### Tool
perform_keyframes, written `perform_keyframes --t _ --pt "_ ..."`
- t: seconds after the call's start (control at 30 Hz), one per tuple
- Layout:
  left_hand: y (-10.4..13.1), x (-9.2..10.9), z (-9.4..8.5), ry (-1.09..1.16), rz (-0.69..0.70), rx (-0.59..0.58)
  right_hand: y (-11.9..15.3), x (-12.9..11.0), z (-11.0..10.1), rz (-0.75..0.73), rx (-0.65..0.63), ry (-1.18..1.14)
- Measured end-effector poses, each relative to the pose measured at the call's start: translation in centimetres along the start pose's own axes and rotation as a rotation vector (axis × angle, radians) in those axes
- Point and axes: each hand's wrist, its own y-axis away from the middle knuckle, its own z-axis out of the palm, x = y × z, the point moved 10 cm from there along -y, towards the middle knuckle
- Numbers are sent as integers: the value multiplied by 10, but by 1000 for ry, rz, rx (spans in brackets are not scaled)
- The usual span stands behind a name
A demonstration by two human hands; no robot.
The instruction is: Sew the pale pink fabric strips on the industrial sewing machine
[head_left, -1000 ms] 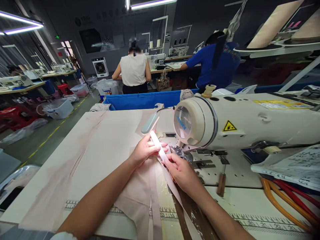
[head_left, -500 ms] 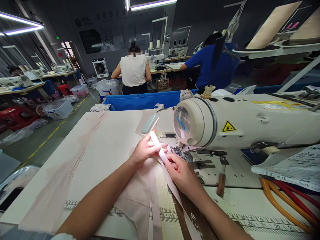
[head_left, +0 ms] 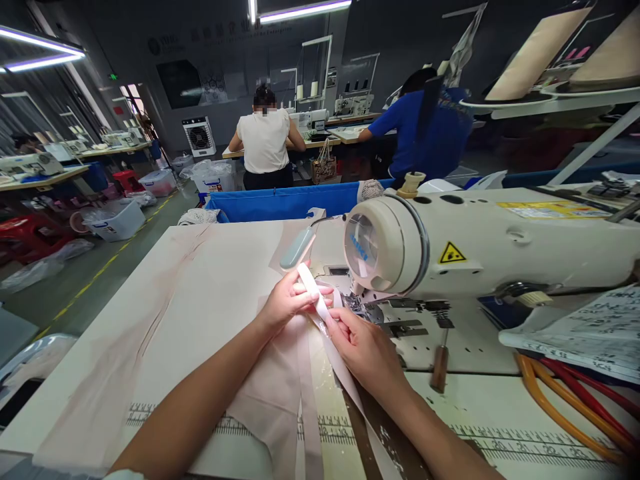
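a pale fabric strip (head_left: 313,291) slants in front of the sewing machine (head_left: 385,247), near its needle area, pinched between the fingers of the left hand (head_left: 290,299) at its upper part and of the right hand (head_left: 353,337) lower down. pale pink cloth (head_left: 273,387) lies beneath the forearms on the white tabletop (head_left: 220,267). a grey-green lamp (head_left: 297,248) glows just beyond the left hand; a wooden-handled tool (head_left: 439,368) and orange-handled scissors (head_left: 550,407) lie right of the right hand.
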Motion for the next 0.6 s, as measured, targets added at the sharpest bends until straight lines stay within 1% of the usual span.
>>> perform_keyframes --t 0.07,0.13,0.23,0.3,0.37,0.43,0.5,0.57,0.6 --pt "1 2 1 -27 4 -1 -1 1 1 12 -16 -17" --pt "2 8 -1 -48 36 18 -2 3 2 32 -28 -56" --pt "6 29 -12 -71 172 88 -2 7 2 72 -39 -154" --pt "9 44 -19 -125 255 117 -1 10 3 100 -47 -230" --pt "9 50 -22 -202 269 114 -1 11 5 122 -59 -312" --pt "8 51 -24 -267 244 123 -1 10 7 130 -74 -394" --pt "6 49 -27 -307 228 170 -2 7 9 126 -80 -459" --pt "5 44 -26 -348 212 203 -3 5 8 117 -80 -497" --pt "4 41 -23 -365 200 202 -3 4 8 112 -80 -508"
